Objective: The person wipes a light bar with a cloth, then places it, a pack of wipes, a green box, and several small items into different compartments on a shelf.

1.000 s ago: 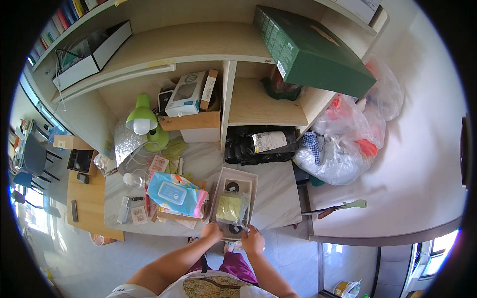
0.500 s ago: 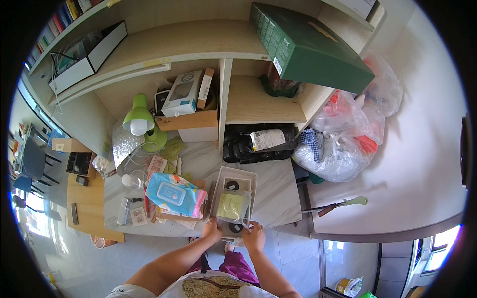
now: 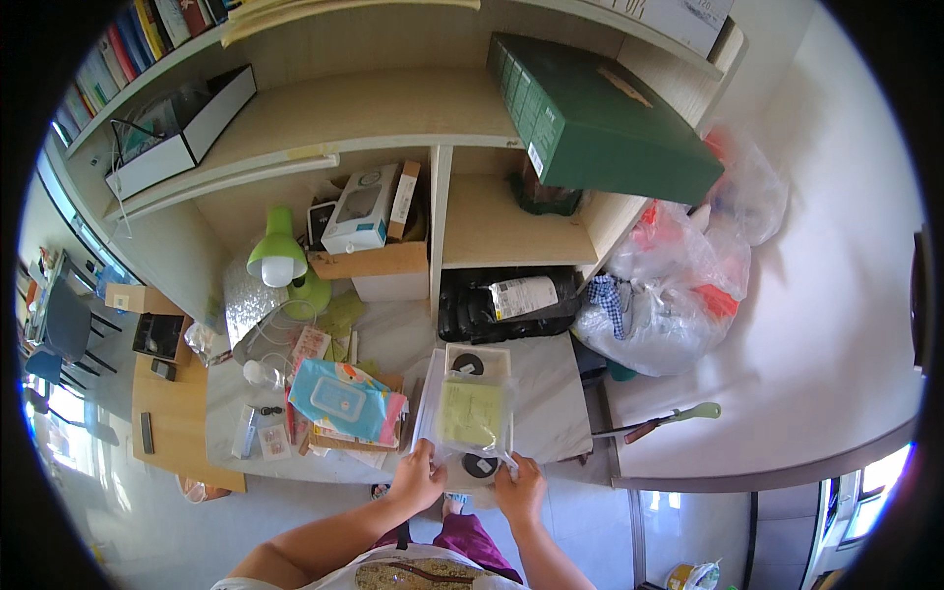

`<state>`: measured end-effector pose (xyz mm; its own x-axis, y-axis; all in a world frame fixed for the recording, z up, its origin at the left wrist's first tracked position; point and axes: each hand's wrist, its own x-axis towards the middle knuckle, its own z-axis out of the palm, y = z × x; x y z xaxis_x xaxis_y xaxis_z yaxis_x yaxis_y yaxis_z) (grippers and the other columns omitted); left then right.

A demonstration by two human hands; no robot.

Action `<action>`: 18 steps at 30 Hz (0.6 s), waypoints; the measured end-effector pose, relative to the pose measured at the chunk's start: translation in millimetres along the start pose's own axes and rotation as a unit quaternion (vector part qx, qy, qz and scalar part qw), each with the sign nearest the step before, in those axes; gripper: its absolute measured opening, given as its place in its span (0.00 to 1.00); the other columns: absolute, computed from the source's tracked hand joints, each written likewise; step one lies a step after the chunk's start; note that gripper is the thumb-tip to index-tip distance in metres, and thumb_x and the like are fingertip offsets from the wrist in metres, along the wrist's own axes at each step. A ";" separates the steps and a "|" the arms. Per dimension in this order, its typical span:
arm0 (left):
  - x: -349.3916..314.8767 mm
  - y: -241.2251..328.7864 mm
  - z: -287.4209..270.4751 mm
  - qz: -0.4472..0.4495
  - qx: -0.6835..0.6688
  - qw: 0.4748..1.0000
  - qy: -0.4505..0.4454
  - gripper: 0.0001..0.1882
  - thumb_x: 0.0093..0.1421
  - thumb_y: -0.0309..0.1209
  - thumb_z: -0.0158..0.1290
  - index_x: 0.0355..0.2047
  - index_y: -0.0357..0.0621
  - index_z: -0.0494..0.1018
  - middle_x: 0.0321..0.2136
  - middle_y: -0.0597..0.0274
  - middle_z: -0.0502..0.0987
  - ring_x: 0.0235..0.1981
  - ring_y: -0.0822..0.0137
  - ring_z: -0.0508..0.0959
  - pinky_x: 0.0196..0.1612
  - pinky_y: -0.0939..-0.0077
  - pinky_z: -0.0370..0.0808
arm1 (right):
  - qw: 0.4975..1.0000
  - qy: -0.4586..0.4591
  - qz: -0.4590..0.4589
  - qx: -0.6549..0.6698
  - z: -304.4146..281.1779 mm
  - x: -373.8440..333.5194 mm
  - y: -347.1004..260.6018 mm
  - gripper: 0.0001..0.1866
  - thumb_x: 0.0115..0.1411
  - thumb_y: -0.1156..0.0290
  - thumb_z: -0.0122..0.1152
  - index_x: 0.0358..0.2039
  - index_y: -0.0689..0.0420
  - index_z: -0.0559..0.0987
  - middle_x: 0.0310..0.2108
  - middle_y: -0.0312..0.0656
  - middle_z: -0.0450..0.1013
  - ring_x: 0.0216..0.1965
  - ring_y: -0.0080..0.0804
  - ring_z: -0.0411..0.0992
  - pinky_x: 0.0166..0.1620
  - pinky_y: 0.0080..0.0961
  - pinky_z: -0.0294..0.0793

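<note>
A long, shallow white box is between my hands at the table's near edge. Inside it, or just above it, is a pale tray with black round discs at its near and far ends. Across the middle lies a clear plastic bag with a yellow-green paper slip. My left hand is closed on the near left corner of the box. My right hand pinches the near right corner, where loose clear plastic touches the fingers. Whether it grips box or plastic as well is hard to see.
To the left lie a blue wipes pack on a cardboard box and small items. Behind stand a green lamp and a black wrapped package. A green box juts from the shelf; plastic bags are piled right.
The tray with its discs and bag now sits further right against the white box's left wall and looks larger. Both hands have moved slightly lower, my right a little rightward. The head view has shifted slightly.
</note>
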<state>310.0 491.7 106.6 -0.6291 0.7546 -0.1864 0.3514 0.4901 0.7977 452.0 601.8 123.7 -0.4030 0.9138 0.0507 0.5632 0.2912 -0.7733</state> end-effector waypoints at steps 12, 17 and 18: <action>68.7 123.7 -68.7 0.069 -0.095 0.990 0.074 0.16 0.49 0.29 0.56 0.32 0.34 0.64 0.22 0.49 0.73 0.24 0.57 0.78 0.27 0.68 0.72 | 0.993 0.043 -0.098 0.044 -54.8 115.2 -75.6 0.12 0.46 0.74 0.58 0.33 0.62 0.79 0.27 0.50 0.73 0.27 0.46 0.72 0.30 0.33 0.70; 116.1 127.7 -66.5 0.065 -0.077 0.990 0.101 0.16 0.47 0.30 0.56 0.29 0.34 0.63 0.22 0.46 0.74 0.24 0.49 0.75 0.28 0.62 0.71 | 0.992 0.036 -0.087 0.088 -30.9 167.5 -67.0 0.14 0.46 0.72 0.57 0.34 0.63 0.79 0.29 0.51 0.74 0.29 0.45 0.73 0.33 0.32 0.71; 125.2 122.4 -63.9 0.072 -0.070 0.988 0.117 0.15 0.47 0.30 0.56 0.29 0.34 0.63 0.22 0.46 0.73 0.24 0.48 0.75 0.28 0.62 0.71 | 0.991 0.032 -0.089 0.098 -24.8 175.2 -64.9 0.14 0.46 0.72 0.57 0.34 0.63 0.79 0.30 0.52 0.74 0.30 0.46 0.74 0.34 0.32 0.71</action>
<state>229.9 618.3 217.6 -0.7281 0.6828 0.0602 0.3610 0.3073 0.8805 362.7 750.0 198.4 -0.4332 0.8706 0.2331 0.3338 0.3952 -0.8558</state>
